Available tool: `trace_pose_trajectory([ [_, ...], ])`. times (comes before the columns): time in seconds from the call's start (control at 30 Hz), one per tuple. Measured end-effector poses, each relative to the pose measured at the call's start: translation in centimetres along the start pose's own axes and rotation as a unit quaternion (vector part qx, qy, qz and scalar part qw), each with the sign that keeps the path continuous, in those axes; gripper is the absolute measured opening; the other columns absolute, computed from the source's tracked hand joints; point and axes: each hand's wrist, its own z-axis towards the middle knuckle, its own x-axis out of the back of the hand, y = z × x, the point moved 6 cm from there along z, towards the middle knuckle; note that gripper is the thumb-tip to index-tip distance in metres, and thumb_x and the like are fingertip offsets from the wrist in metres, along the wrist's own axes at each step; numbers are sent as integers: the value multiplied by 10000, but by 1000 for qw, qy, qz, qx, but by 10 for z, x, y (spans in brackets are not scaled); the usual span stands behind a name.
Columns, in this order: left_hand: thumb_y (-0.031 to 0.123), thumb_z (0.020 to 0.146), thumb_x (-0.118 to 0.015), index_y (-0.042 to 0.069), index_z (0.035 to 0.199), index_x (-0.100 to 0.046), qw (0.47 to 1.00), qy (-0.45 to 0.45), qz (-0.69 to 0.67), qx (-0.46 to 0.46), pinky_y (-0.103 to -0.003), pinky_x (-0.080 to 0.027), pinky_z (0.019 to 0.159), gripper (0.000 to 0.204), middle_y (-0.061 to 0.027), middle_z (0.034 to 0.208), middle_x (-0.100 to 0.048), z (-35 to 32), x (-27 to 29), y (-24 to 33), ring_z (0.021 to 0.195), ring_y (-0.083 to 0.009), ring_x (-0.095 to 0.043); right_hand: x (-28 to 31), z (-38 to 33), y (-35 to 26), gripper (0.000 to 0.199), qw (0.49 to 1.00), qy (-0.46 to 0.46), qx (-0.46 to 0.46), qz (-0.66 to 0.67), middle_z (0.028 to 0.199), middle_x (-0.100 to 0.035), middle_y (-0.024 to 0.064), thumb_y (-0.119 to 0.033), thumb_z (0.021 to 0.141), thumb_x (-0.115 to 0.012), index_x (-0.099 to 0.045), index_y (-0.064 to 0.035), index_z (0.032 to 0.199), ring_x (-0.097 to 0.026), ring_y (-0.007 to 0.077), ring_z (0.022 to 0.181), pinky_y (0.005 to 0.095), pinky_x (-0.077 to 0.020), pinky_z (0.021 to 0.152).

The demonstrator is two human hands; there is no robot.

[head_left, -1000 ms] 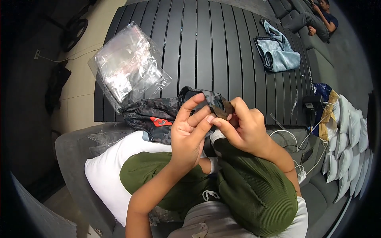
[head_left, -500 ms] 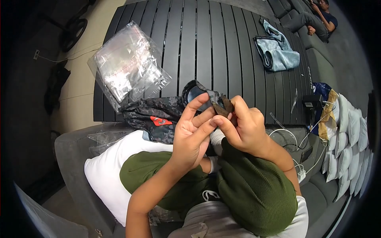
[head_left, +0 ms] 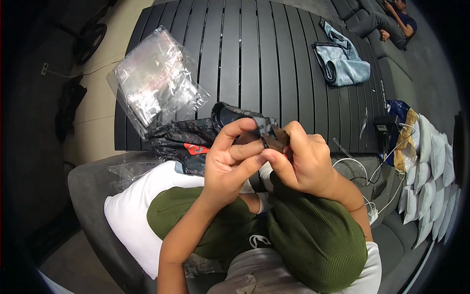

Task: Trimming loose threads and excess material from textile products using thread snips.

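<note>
A dark camouflage cloth piece [head_left: 171, 137] with a red patch [head_left: 196, 148] lies across the near edge of the table and over my lap. Its rolled open end [head_left: 223, 111] rises behind my left hand. My left hand [head_left: 226, 169] is curled, with thumb and fingers closed on the grey camouflage edge. Beside it my right hand [head_left: 309, 159] grips the same cloth at a small brown piece [head_left: 278, 139], thumb pressed against the fingers. The two thumb tips nearly meet. Fingers hide the exact pinch points.
Clear plastic bags [head_left: 156, 78] lie on the black slatted table [head_left: 249, 59]. Folded light-blue cloth [head_left: 347, 68] sits at its far right. White pouches [head_left: 426, 171], a black box [head_left: 386, 123] and cables stand at right. A person [head_left: 391, 27] sits far right on a sofa.
My left hand has shifted slightly left and turned, its index finger more bent. The cloth's open end has moved left too, and more of the grey edge shows between the hands.
</note>
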Motion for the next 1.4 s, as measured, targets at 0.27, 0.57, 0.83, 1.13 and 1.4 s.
trace_pose_trajectory([
  [0.27,-83,782,-517,7,1246,-295,1000,8,27,-12,-257,-346,893,522,-134,1036,-597,5,-7,1,1017,-116,-489,-5,-3,7,268,1000,-3,18,13,464,-462,51,-182,779,-622,-440,11,742,-484,161,356,268,-364,333],
  [0.57,-115,795,-447,72,1350,-162,993,12,-117,24,-283,-316,950,651,-160,1138,-524,5,-4,5,1094,-163,-469,12,-14,40,387,951,33,-158,263,560,-352,-12,-354,855,-487,-354,-15,724,-300,41,441,184,-244,389],
  [0.83,-116,790,-441,95,1355,-149,994,13,-106,18,-312,-325,957,670,-171,1159,-509,6,-7,12,1119,-193,-459,20,-7,21,286,989,21,-90,111,462,-410,40,-193,773,-647,-438,1,784,-412,116,370,224,-325,375],
  [1.13,-129,772,-444,145,1379,-47,996,-14,-80,26,-298,-344,932,775,-159,1177,-490,6,-12,10,1115,-182,-448,19,-5,18,315,996,0,-83,45,491,-474,58,-247,753,-660,-467,1,777,-502,194,376,264,-380,377],
  [1.4,-132,775,-443,146,1384,16,999,-20,-33,26,-263,-327,926,812,-131,1145,-513,6,-16,10,1096,-142,-442,18,-7,18,329,996,-16,-83,41,498,-495,56,-266,754,-657,-460,-4,768,-511,195,377,269,-385,368],
])
